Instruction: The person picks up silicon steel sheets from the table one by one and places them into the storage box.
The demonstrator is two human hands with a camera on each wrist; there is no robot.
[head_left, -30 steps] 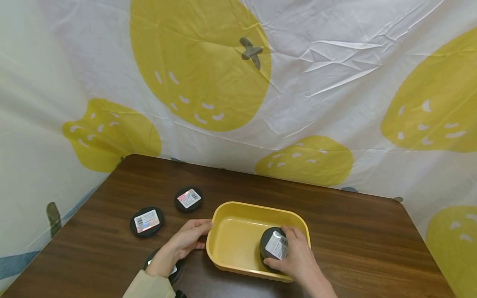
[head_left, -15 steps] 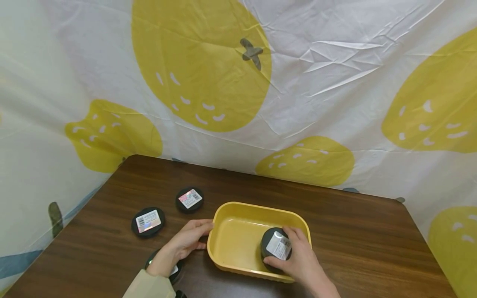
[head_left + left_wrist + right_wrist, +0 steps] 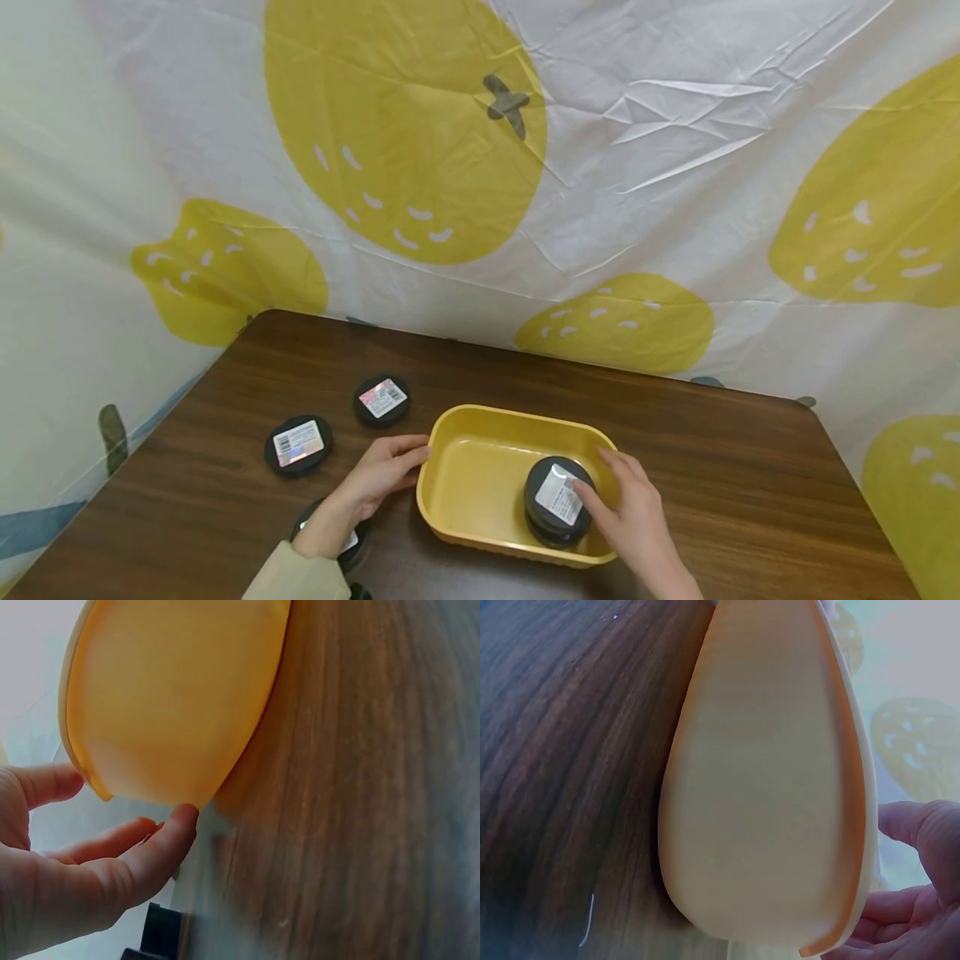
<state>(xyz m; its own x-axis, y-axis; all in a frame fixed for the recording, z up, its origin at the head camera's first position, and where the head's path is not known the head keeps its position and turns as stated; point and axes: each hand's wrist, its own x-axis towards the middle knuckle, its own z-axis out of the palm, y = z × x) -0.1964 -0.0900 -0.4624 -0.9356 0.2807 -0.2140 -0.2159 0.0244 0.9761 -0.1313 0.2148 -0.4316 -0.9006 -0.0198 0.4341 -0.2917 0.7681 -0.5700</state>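
A yellow rectangular bin (image 3: 480, 492) sits on the table. Inside its right half stands a short stack of black round flat containers (image 3: 558, 500), the top one bearing a white barcode label. My left hand (image 3: 386, 475) touches the bin's left end with its fingertips. The left wrist view shows those fingers (image 3: 112, 862) resting against the outer wall and rim. My right hand (image 3: 630, 508) hovers over the bin's right end, fingers spread and apart from the stack, though its thumb overlaps the label. Past the bin's rim in the right wrist view, part of this hand (image 3: 915, 877) shows.
Two more black round containers with white labels, a nearer one (image 3: 297, 446) and a farther one (image 3: 381, 401), lie left of the bin. Another (image 3: 352, 550) is partly hidden beneath my left forearm. A lemon-print curtain (image 3: 585, 208) hangs behind the brown wooden table (image 3: 750, 483).
My right hand has let go of the stacked containers and shifted right, its fingers spreading. The stack stays in the bin. My left hand keeps its place at the bin's left end.
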